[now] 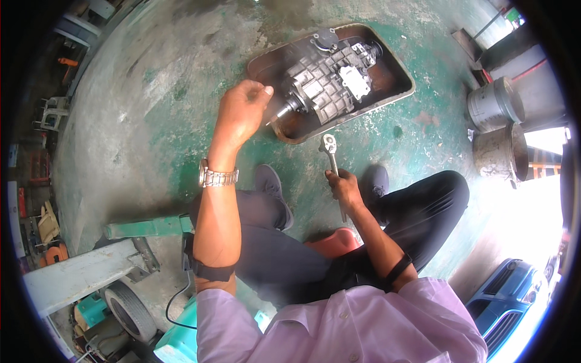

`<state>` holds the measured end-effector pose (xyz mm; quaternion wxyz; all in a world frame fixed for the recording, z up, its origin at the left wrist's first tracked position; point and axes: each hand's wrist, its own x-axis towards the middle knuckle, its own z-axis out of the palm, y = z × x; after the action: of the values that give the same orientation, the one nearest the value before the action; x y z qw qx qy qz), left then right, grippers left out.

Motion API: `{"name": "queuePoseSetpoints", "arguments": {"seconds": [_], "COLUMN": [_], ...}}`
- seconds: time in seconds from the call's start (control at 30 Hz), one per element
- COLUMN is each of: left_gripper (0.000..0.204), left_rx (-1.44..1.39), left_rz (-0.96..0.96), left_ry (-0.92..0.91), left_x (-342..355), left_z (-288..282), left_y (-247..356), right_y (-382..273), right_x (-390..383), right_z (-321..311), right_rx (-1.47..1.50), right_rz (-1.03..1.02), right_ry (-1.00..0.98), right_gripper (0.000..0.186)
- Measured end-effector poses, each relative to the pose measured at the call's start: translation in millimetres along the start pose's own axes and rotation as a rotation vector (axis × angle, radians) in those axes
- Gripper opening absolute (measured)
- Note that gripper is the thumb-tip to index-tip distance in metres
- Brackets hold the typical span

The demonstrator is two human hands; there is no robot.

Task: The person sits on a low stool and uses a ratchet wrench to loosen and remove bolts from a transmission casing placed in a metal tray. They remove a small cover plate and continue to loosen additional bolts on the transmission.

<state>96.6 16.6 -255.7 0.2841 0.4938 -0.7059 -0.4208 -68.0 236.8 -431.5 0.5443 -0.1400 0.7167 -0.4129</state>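
Observation:
A metal gearbox (324, 88) lies on its side in a rusty, dark-walled metal tray (407, 91) on the floor in front of me. Its thin input shaft (283, 112) points to the near left. Over the tray's left end is my left hand (241, 112), its fingers curled in and the thumb pressed to them; whatever they pinch, if anything, is too small or hidden to name. My right hand (346, 189) is wrapped round the handle of a ratchet wrench (330, 148), held between my knees with its head up toward the tray's near edge.
A red plastic stool (334, 242) shows beneath me. Metal drums (496, 106) stand at the right, a blue car (505, 302) at the lower right. On the lower left are a pale lift arm (85, 275), a tyre (130, 310) and a green beam (148, 227).

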Motion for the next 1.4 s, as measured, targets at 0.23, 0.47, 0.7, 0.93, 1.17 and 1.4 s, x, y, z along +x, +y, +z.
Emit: {"name": "queuePoseSetpoints", "arguments": {"seconds": [0.23, 0.47, 0.7, 0.93, 1.17, 1.4], "left_gripper": [0.034, 0.037, 0.037, 0.035, 0.033, 0.035], "left_rx": [-0.061, 0.033, 0.058, 0.088, 0.08, 0.145], "left_rz": [-0.002, 0.052, 0.081, 0.089, 0.104, 0.05], "left_ry": [0.022, 0.054, 0.073, 0.046, 0.047, -0.02], "left_x": [-8.5, -5.5, -10.9, -5.8, -2.4, 3.1], "left_z": [-4.5, -12.5, -15.7, -10.1, 0.6, 2.8], "left_y": [4.9, 1.6, 3.4, 5.4, 12.1, 11.6], "right_y": [-38.2, -115.0, -143.1, -115.1, -133.4, -141.3], "right_x": [30.6, 82.4, 125.3, 146.2, 169.7, 201.7], "right_z": [-3.3, -37.8, -72.2, -82.4, -89.3, -74.4], "right_rx": [0.136, 0.085, 0.042, 0.109, 0.026, 0.053], "right_rz": [-0.032, -0.208, -0.251, -0.147, -0.25, -0.263], "right_ry": [0.039, 0.016, 0.195, 0.182, 0.174, 0.161], "right_gripper": [0.025, 0.02, 0.019, 0.028, 0.033, 0.032]}}
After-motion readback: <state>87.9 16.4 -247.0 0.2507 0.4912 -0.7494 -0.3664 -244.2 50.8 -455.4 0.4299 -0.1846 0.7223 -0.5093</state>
